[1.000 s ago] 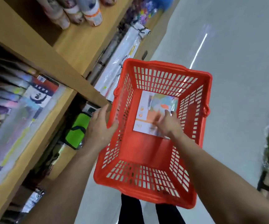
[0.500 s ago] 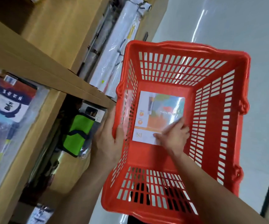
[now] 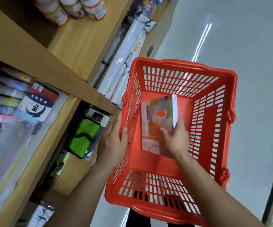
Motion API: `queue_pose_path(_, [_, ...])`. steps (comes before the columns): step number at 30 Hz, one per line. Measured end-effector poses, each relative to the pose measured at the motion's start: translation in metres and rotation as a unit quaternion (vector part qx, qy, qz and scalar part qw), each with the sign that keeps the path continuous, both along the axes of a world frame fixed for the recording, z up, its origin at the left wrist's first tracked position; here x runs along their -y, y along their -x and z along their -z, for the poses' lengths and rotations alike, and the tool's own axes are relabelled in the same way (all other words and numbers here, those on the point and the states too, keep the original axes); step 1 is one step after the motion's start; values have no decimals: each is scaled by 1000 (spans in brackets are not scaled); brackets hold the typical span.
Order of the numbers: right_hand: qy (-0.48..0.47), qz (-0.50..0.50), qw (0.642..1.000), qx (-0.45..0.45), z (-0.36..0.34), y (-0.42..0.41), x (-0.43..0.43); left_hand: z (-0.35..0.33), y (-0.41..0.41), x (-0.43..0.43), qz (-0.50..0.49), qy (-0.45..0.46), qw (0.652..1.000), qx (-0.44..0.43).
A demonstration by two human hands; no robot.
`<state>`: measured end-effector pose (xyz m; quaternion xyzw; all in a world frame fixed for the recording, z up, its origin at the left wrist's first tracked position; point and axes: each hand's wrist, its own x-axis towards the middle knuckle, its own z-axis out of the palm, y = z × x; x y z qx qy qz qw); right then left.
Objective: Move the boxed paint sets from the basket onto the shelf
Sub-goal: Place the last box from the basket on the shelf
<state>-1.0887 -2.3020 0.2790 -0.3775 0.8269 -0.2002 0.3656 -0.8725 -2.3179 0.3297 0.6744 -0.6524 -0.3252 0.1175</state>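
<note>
Inside the basket, at the right grip: boxed paint set [image 3: 155,115], tipped up on edge with its printed face turned left; whether its lower end touches the basket floor cannot be told.
Right grip [image 3: 176,139]: closed on the box's near right part, thumb on the printed face, fingers wrapped behind its white side.
Left grip [image 3: 114,141]: holding the basket [image 3: 181,63] by its left rim, thumb hooked over the edge, fingers outside.
Handling: a flat, stiff carton, probably light; its glossy wrap looks slippery, so a hold near one corner may let it swing.
Where to hold: likely better along the long edge nearer the middle, thumb flat on the face.
Left of the left grip: shelf [image 3: 53,69] of wooden boards in tiers, close to the basket's left wall.
Just beside the left grip: green pouch [image 3: 85,136] in clear wrap, in the lower bay.
Further left: red-and-white packet [image 3: 39,102] among blurred wrapped goods.
Beyond the left grip: wrapped paper rolls [image 3: 126,63] between shelf and basket.
Far above both grips: jars [image 3: 83,7] on the upper board.
In the way: the basket's tall left wall must be cleared first, then the board edge overhanging the left grip; the stocked bays seem to leave little room.
Right of the right grip: glossy floor [image 3: 255,46].
</note>
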Motion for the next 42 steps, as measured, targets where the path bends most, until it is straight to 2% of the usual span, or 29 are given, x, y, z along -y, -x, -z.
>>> queue_pose_path(3, [55, -28, 998, -11, -55, 9, -18, -17, -2, 3, 12, -53, 998, 15])
queue_pose_path(7, [149, -14, 982, 114, -146, 42, -40, -73, 7, -3, -36, -71, 996, 30])
queue_pose_path(9, [185, -21, 969, 165, -196, 60, -47, -114, 14, -22, -73, -82, 993, -37])
queue_pose_path(12, [211, -48, 932, 290, -269, 79, -57, -183, 28, -74, -112, -97, 965, -216])
queue_pose_path(15, [202, -133, 904, 354, -328, 83, -62, -250, 30, -125, -169, -36, 933, -314])
queue_pose_path(17, [186, -216, 883, 374, -363, 74, -61, -297, 14, -151, -226, 45, 929, -289])
queue_pose_path(20, [155, -383, 838, 356, -410, 39, -58, -371, -28, -188, -248, 166, 946, -126])
queue_pose_path(23, [127, -530, 781, 305, -446, -26, -66, -432, -66, -225, -238, 194, 951, 36])
queue_pose_path(25, [126, -625, 724, 263, -464, -78, -83, -461, -87, -248, -214, 195, 952, 99])
queue_pose_path(26, [124, -661, 695, 254, -472, -103, -94, -472, -100, -260, -211, 187, 955, 97])
queue_pose_path(28, [123, -714, 649, 233, -488, -147, -118, -488, -126, -289, -243, 155, 958, 10])
queue_pose_path(30, [133, -742, 622, 211, -498, -184, -141, -493, -152, -326, -285, 158, 943, -71])
queue_pose_path(33, [161, -725, 632, 221, -504, -229, -166, -492, -183, -377, -330, 205, 915, -111])
queue_pose_path(35, [193, -667, 677, 242, -503, -255, -178, -488, -203, -410, -379, 251, 881, -134])
queue_pose_path(37, [210, -575, 731, 301, -497, -279, -193, -485, -226, -445, -431, 300, 836, -160])
queue_pose_path(38, [204, -539, 745, 338, -492, -292, -205, -483, -238, -462, -456, 325, 811, -166])
queue_pose_path(40, [167, -509, 745, 396, -481, -321, -238, -479, -259, -493, -496, 373, 763, -178])
queue_pose_path(42, [138, -522, 732, 415, -472, -351, -276, -476, -278, -515, -524, 408, 715, -220])
